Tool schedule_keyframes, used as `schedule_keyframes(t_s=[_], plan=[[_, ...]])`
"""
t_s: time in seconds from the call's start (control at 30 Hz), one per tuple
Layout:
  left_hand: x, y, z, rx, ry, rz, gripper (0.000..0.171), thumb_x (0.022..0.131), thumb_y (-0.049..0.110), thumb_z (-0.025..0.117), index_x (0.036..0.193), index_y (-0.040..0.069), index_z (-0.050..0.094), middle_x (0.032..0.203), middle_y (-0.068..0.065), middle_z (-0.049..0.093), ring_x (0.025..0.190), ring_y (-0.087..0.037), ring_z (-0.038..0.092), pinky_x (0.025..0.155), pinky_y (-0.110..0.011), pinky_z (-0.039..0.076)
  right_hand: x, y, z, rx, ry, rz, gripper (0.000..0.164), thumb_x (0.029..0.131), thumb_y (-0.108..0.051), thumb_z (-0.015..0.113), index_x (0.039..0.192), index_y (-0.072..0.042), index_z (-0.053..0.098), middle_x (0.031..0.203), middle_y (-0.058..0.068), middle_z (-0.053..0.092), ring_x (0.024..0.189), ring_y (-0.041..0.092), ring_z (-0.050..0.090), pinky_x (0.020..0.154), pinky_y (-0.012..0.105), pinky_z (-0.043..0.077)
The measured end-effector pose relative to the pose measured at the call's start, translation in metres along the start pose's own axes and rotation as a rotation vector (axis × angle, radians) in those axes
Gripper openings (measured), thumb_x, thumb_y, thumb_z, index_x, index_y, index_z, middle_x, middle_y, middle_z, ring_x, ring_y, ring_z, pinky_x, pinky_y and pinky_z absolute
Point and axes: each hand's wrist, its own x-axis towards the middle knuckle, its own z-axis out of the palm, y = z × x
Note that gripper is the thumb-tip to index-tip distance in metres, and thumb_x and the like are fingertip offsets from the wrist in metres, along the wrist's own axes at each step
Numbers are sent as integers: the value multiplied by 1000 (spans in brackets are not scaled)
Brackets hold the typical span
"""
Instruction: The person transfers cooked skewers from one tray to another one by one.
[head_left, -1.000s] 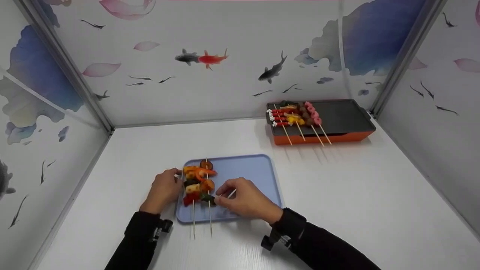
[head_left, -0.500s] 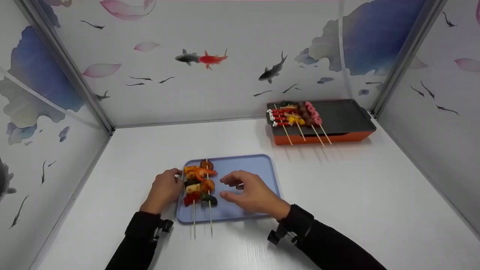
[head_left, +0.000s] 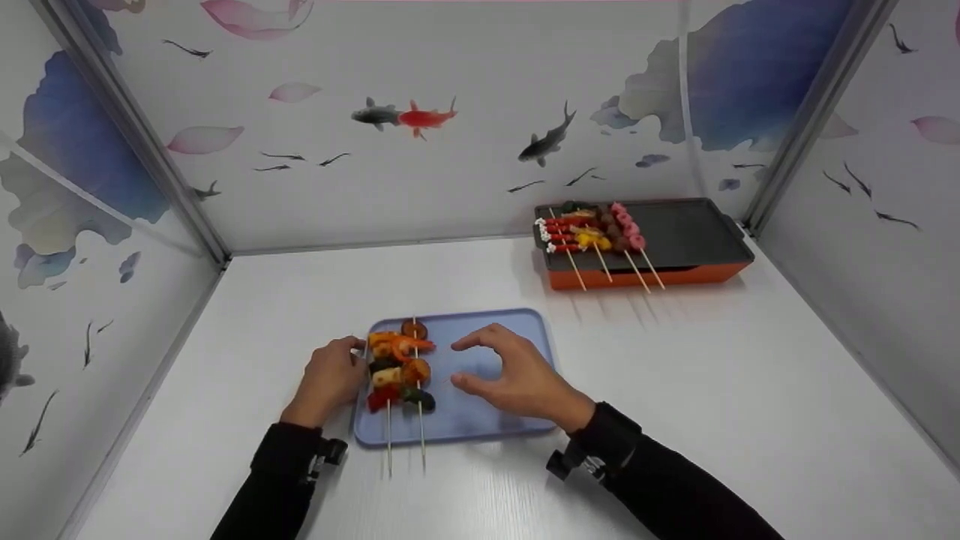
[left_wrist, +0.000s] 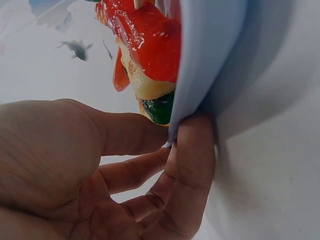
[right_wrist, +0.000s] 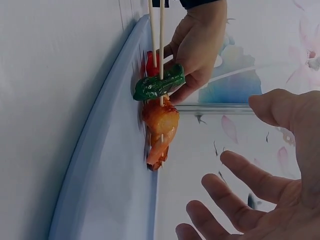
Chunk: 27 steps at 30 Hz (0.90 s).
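Observation:
Two skewers lie side by side on the left part of a blue tray (head_left: 487, 431), their sticks jutting past its front edge. The right skewer (head_left: 416, 371) carries a shrimp, a browned ball and a green pepper piece; the left skewer (head_left: 385, 377) has a red piece and a pale piece. My left hand (head_left: 328, 381) pinches the tray's left rim; in the left wrist view the thumb is above and fingers beneath. Over the tray's middle, right of the skewers, my right hand (head_left: 517, 379) is spread with thumb and fingers apart, holding nothing, as the right wrist view also shows.
At the back right stands an orange grill (head_left: 712, 274) with a black plate. Several skewers (head_left: 592, 229) lie on its left half, sticks overhanging the front. Printed wall panels (head_left: 465, 172) enclose the white table (head_left: 660, 375) at the back and sides.
My right hand has let go of the right skewer, moved away to the right and spread its fingers. The left hand keeps its place on the tray rim.

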Motion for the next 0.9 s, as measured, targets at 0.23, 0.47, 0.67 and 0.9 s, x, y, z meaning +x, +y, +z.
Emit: schedule_keyframes(t_s=[0.23,0.47,0.67,0.9], plan=[[0,0,0,-7,10,6,37,90,14,50,125,4,58,89,-8,65,66,-17,56,56,-29,42,1,8,-11,-27,34,-15,38,84,-50,63,119,-39,54,123,-11,54,120,10,48,101,41,38],[0,-1,2,-21,11,14,35,91,15,51,124,4,58,90,-8,67,65,-16,58,53,-28,44,-2,13,-21,-79,63,2,40,83,-52,64,120,-40,54,126,-12,52,122,7,45,100,44,38],[0,-1,3,-22,17,21,34,91,15,51,123,5,59,89,-8,66,65,-16,57,54,-29,43,-4,21,-29,-138,86,28,43,81,-54,65,122,-43,52,130,-15,50,125,6,38,102,43,36],[-1,-1,2,-30,19,22,34,91,15,51,122,4,59,89,-8,66,65,-16,57,54,-29,44,-6,35,-39,-204,157,45,47,80,-56,65,123,-47,51,127,-19,54,123,3,36,101,44,35]])
